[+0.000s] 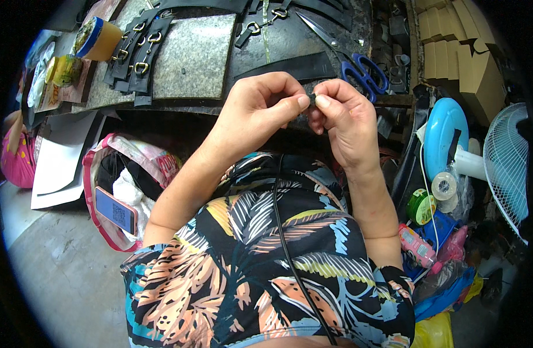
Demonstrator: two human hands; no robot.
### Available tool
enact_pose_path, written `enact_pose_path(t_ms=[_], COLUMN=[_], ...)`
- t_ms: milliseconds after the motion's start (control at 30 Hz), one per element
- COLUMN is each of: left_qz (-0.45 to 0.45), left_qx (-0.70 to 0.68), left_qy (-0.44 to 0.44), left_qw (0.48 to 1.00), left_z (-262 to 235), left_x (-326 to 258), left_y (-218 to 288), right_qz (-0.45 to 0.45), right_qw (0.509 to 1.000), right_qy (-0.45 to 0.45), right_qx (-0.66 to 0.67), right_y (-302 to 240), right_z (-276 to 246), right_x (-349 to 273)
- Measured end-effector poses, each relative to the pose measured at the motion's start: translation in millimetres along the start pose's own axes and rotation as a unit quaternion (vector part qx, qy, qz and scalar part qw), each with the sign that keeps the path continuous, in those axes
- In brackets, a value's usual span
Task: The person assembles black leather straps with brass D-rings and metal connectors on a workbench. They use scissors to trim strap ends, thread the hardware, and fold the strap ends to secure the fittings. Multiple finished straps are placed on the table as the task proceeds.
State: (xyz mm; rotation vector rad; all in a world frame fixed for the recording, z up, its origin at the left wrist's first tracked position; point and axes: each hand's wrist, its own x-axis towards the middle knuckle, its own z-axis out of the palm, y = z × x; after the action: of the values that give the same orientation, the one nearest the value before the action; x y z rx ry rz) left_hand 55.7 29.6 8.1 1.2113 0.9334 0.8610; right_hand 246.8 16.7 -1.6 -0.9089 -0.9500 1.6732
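Observation:
My left hand (257,104) and my right hand (350,124) meet fingertip to fingertip above the near edge of the worktable. Between their thumbs and forefingers they pinch a small dark piece (313,100); most of it is covered by the fingers, so its kind does not show. Just beyond the hands lies a wide black strap (295,66). A pair of scissors (365,74) with blue handles rests behind my right hand, blades pointing up and left. Farther back is a black strap with gold-coloured metal fittings (253,29).
Black straps with buckles (142,61) lie on a speckled stone slab (191,55). At left stands a tub with a blue rim (101,39). A pink-edged bag (89,174) holds a phone (115,210). At right are a blue-and-white fan (449,136) and cardboard pieces (478,81).

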Motion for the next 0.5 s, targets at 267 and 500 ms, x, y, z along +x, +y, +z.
enact_pose_path(t_ms=[267,500], left_qz=[0.051,0.014], left_qx=[-0.095,-0.167], left_qy=[0.103,0.118], left_qw=[0.989,0.979], left_z=[-11.1,-12.4], left_x=[3.3,10.5], left_y=[-6.9,-10.5], right_qz=[-0.176,-0.045], right_qw=[0.652,0.603], right_qy=[0.117,0.084], right_qx=[-0.728,-0.792], right_y=[-50.6,-56.1], right_z=[-48.7,-70.1], right_x=[11.8,11.3])
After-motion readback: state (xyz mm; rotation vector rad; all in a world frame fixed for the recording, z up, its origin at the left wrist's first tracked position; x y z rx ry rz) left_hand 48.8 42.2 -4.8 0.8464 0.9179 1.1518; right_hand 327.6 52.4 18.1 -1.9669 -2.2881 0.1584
